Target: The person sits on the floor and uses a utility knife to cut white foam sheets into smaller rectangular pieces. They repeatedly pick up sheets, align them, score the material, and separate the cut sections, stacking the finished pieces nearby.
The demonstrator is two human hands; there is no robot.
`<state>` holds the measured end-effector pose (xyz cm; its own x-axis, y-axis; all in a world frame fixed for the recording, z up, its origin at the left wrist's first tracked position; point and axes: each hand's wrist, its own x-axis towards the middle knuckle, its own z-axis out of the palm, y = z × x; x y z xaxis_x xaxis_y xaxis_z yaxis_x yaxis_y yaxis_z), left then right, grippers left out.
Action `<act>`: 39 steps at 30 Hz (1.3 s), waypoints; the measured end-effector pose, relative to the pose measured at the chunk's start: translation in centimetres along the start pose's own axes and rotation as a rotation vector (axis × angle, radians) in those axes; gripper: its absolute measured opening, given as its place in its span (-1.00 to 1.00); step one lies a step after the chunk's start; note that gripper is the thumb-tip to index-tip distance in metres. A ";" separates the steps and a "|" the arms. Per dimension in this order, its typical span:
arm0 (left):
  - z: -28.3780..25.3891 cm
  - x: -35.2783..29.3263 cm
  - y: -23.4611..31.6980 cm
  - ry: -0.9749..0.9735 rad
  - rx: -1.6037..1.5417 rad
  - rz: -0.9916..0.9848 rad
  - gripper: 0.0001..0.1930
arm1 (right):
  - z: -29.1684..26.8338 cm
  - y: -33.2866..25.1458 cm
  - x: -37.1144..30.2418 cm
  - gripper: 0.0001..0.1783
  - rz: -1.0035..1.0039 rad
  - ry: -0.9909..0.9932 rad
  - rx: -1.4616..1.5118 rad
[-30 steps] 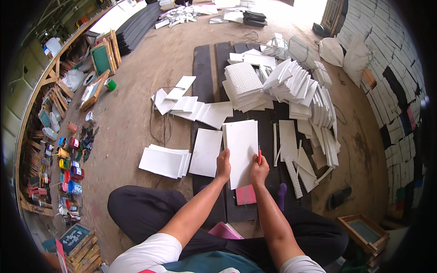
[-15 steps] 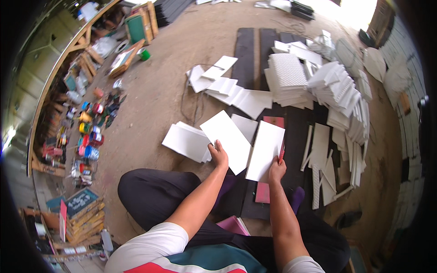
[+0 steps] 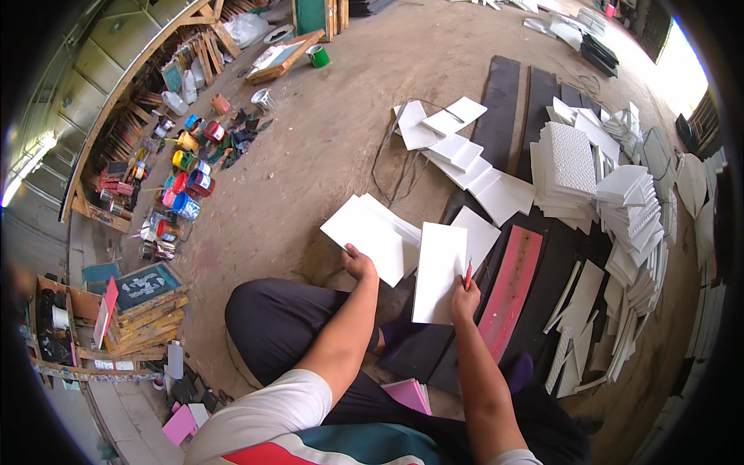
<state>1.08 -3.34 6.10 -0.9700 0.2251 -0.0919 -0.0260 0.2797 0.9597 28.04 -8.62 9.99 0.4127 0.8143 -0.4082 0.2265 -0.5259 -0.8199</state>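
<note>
My left hand (image 3: 359, 263) grips the lower edge of a white foam sheet (image 3: 370, 239), thumb on top. That sheet lies over or just above a small stack of similar white sheets (image 3: 397, 225) on the floor, left of the dark planks. In my right hand (image 3: 466, 299) are a second white rectangular sheet (image 3: 438, 267), held by its right edge, and a slim red pen-like tool (image 3: 468, 276) pointing up. Another pale sheet (image 3: 479, 239) lies behind the right-hand one. Beside my right hand runs a long red metal strip (image 3: 511, 283) on the dark planks.
Stacks of white sheets (image 3: 562, 167) and narrow offcuts (image 3: 577, 310) lie to the right. Fanned sheets (image 3: 477, 174) sit farther ahead near a dark cord (image 3: 394, 159). Paint cans (image 3: 186, 205) and wooden frames (image 3: 147, 310) are on the left. Pink sheets (image 3: 408, 394) lie by my legs.
The view has swung left. My left hand has carried its sheet left onto or over the small stack. My right hand's sheet has shifted left, uncovering the red strip.
</note>
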 end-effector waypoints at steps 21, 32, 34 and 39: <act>5.0 -12.5 3.9 -0.925 0.620 0.822 -0.36 | -6.8 5.1 2.9 -0.70 0.052 0.329 0.069; 11.5 -20.4 6.2 -1.141 1.353 0.672 0.45 | -13.5 9.3 3.5 -0.74 0.112 0.483 0.193; 10.7 -21.1 6.7 -1.018 1.228 0.760 0.22 | -14.5 10.1 3.6 -0.75 0.107 0.507 0.254; 10.9 -16.0 4.4 -1.196 0.538 0.151 -0.44 | -15.2 9.4 4.2 -0.75 0.118 0.403 0.445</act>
<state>19.14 4.41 8.88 -0.1373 0.8891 -0.4366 0.4305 0.4506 0.7821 45.31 -13.86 6.62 0.7334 0.5541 -0.3938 -0.1953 -0.3831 -0.9028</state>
